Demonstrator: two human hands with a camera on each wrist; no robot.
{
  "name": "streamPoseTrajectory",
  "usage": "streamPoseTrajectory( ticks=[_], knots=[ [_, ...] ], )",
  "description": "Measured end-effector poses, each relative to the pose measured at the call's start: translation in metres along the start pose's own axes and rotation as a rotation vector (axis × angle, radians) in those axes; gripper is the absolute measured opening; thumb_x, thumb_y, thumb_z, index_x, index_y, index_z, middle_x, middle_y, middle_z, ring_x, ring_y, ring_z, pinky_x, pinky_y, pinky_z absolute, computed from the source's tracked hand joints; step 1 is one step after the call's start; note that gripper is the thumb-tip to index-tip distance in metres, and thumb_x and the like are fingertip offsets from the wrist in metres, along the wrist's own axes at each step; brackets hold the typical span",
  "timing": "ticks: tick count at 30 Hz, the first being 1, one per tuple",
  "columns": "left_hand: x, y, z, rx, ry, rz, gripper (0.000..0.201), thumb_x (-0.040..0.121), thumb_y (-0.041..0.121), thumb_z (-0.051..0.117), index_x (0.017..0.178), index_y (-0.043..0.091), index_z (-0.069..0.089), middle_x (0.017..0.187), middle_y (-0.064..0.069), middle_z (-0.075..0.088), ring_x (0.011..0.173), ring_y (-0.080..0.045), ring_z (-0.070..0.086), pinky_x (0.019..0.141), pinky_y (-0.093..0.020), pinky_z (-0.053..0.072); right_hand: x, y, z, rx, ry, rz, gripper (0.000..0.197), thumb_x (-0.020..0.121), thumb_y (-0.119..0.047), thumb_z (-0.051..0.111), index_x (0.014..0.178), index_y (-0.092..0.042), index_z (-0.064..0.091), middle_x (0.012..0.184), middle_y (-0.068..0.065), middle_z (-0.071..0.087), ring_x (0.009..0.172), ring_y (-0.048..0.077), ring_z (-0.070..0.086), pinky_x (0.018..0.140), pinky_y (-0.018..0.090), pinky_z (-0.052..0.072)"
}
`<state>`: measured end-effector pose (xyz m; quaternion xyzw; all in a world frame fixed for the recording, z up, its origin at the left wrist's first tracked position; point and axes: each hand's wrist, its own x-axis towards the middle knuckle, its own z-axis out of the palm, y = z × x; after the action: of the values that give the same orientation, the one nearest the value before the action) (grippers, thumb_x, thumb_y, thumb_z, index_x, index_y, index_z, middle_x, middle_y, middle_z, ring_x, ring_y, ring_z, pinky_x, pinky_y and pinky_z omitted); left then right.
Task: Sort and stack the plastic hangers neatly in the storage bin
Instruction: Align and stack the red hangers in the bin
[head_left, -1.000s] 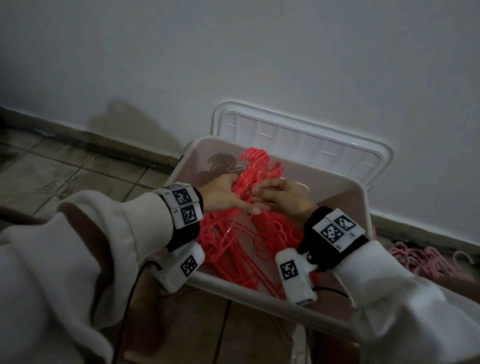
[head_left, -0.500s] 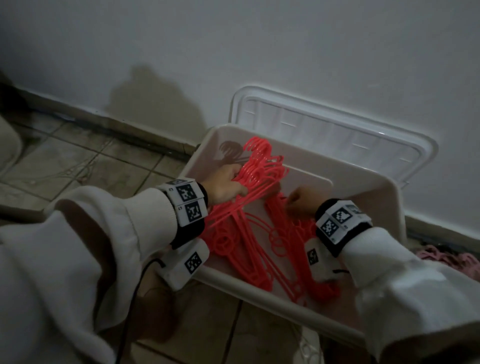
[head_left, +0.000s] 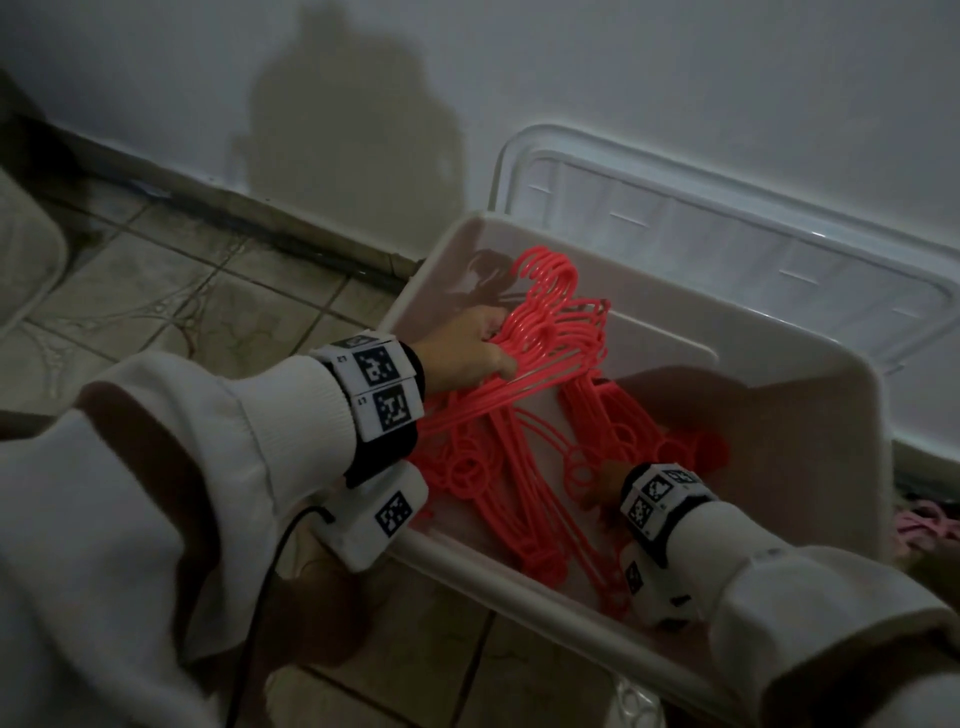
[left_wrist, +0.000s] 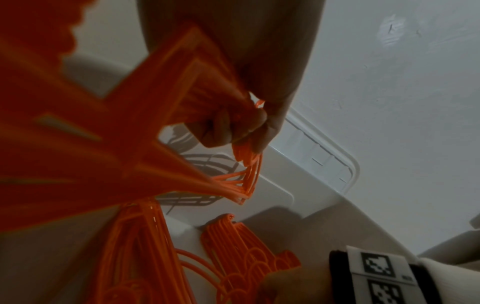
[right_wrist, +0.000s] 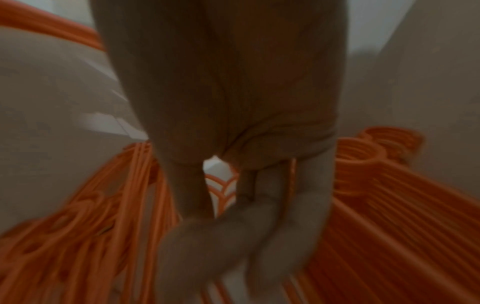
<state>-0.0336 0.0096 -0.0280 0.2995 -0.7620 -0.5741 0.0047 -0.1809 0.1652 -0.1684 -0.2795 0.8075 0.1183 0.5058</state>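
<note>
A white storage bin (head_left: 519, 605) holds several red plastic hangers (head_left: 524, 499) lying along its floor. My left hand (head_left: 498, 358) grips a bundle of red hangers (head_left: 550, 332) just below their hooks, which stick up against the bin's far left wall. In the left wrist view its fingers (left_wrist: 221, 131) are curled round that bundle (left_wrist: 161, 115). My right hand (head_left: 597, 488) is low in the bin's near right part, among the lying hangers. The blurred right wrist view shows its fingers (right_wrist: 259, 226) curled, with a thin hanger bar (right_wrist: 292, 174) running between them.
The bin's clear lid (head_left: 727, 234) leans on the white wall behind it. Pink hangers (head_left: 924, 525) lie on the tiled floor to the right of the bin. A black cable (head_left: 270, 571) hangs from my left wrist camera.
My right hand left the top of the bundle and dropped down to the near right part of the bin. The left hand kept its hold on the bundle.
</note>
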Motion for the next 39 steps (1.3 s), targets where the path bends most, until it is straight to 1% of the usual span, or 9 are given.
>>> streamPoseTrajectory(
  ticks=[4, 10, 14, 17, 20, 30, 32, 35, 39],
  knots=[
    [-0.001, -0.001, 0.001, 0.013, -0.026, 0.004, 0.023, 0.076, -0.014, 0.054, 0.092, 0.001, 0.053, 0.069, -0.006, 0.05, 0.035, 0.002, 0.042, 0.038, -0.011, 0.034, 0.009, 0.005, 0.005, 0.137, 0.053, -0.032, 0.032, 0.083, -0.016, 0.065, 0.112, -0.005, 0.059, 0.116, 0.019, 0.06, 0.094, 0.033, 0.061, 0.084, 0.04, 0.049],
    [-0.001, -0.003, 0.001, 0.03, -0.008, 0.005, 0.023, 0.074, -0.015, 0.055, 0.094, -0.005, 0.056, 0.067, -0.007, 0.049, 0.035, 0.002, 0.04, 0.038, -0.011, 0.033, 0.011, 0.006, 0.004, 0.257, 0.05, -0.042, 0.018, 0.086, -0.016, 0.062, 0.073, -0.006, 0.053, 0.046, 0.0, 0.063, 0.042, 0.008, 0.06, 0.063, 0.033, 0.052],
    [-0.002, -0.001, 0.0, 0.024, -0.018, 0.016, 0.025, 0.074, -0.017, 0.053, 0.093, -0.001, 0.055, 0.067, -0.006, 0.049, 0.037, 0.003, 0.041, 0.039, -0.01, 0.033, 0.002, 0.0, 0.001, 0.23, 0.138, -0.118, 0.043, 0.086, -0.021, 0.062, 0.119, 0.005, 0.053, 0.1, 0.019, 0.065, 0.087, 0.025, 0.065, 0.081, 0.033, 0.045],
    [-0.003, -0.001, -0.001, 0.043, -0.012, -0.003, 0.023, 0.075, -0.014, 0.054, 0.09, 0.003, 0.052, 0.065, -0.005, 0.049, 0.033, 0.002, 0.041, 0.038, -0.011, 0.033, 0.01, 0.005, 0.002, 0.045, 0.206, -0.112, 0.082, 0.068, -0.063, 0.05, 0.128, -0.006, 0.049, 0.121, 0.014, 0.06, 0.105, 0.028, 0.06, 0.093, 0.034, 0.046],
    [-0.004, -0.001, -0.001, 0.028, -0.002, -0.021, 0.025, 0.076, -0.013, 0.055, 0.094, 0.004, 0.054, 0.067, -0.004, 0.05, 0.032, 0.003, 0.041, 0.038, -0.011, 0.033, -0.007, -0.001, -0.002, -0.022, 0.286, -0.129, 0.061, 0.085, -0.043, 0.055, 0.133, -0.008, 0.043, 0.129, 0.015, 0.055, 0.116, 0.031, 0.054, 0.095, 0.034, 0.042],
    [-0.009, 0.016, 0.004, 0.061, 0.067, 0.042, 0.034, 0.074, -0.014, 0.057, 0.065, 0.018, 0.049, 0.062, 0.003, 0.052, 0.037, 0.007, 0.045, 0.043, -0.009, 0.035, -0.067, 0.003, -0.04, 0.0, 0.524, -0.193, 0.036, 0.094, -0.023, 0.05, 0.124, -0.004, 0.053, 0.121, 0.022, 0.059, 0.114, 0.034, 0.056, 0.093, 0.035, 0.043],
    [-0.013, 0.021, 0.006, 0.072, 0.076, 0.043, 0.028, 0.075, -0.011, 0.057, 0.069, 0.016, 0.051, 0.062, 0.003, 0.051, 0.036, 0.006, 0.044, 0.039, -0.008, 0.034, -0.081, 0.009, -0.052, 0.111, 0.522, -0.243, 0.027, 0.092, -0.017, 0.052, 0.113, -0.001, 0.059, 0.104, 0.02, 0.066, 0.099, 0.026, 0.065, 0.084, 0.033, 0.047],
    [-0.017, 0.028, 0.009, 0.075, 0.08, 0.07, 0.018, 0.076, -0.009, 0.058, 0.086, 0.007, 0.056, 0.068, -0.002, 0.053, 0.037, 0.004, 0.044, 0.039, -0.008, 0.035, -0.105, 0.02, -0.064, 0.476, 0.414, -0.329, 0.008, 0.092, -0.002, 0.05, 0.087, 0.0, 0.055, 0.05, -0.001, 0.064, 0.041, 0.002, 0.06, 0.048, 0.019, 0.05],
    [-0.017, 0.036, 0.013, 0.063, 0.092, 0.076, 0.022, 0.077, -0.01, 0.06, 0.073, 0.011, 0.053, 0.058, -0.002, 0.051, 0.03, 0.0, 0.038, 0.035, -0.012, 0.032, -0.135, 0.035, -0.071, 0.731, 0.345, -0.387, 0.02, 0.092, 0.003, 0.048, 0.073, -0.004, 0.052, 0.043, 0.001, 0.061, 0.035, 0.004, 0.058, 0.038, 0.014, 0.045]
  ],
)
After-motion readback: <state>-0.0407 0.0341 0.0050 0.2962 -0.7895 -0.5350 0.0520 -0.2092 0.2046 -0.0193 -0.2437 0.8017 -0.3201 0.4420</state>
